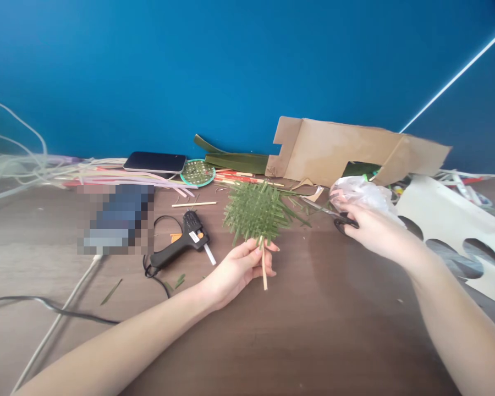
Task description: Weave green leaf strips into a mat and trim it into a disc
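Note:
Pinched between the thumb and fingers of my left hand (247,261) is a woven green leaf fan (256,212) with a pale stick handle (264,272). Its mat has ragged strip ends all round and stands above the hand. My right hand (373,228) is at the black handles of a pair of scissors (341,221), with fingers closed about them. The blades point left, toward loose green strips (299,214) behind the fan. Part of the right hand's fingers is hidden from me.
Left of the fan lies a black glue gun (181,242) with its cord. Phones (154,162), a small round woven fan (198,172) and long leaves (239,161) are at the back. To the right are a plastic bag (365,192), cardboard (342,148) and a white cut-out sheet (441,214).

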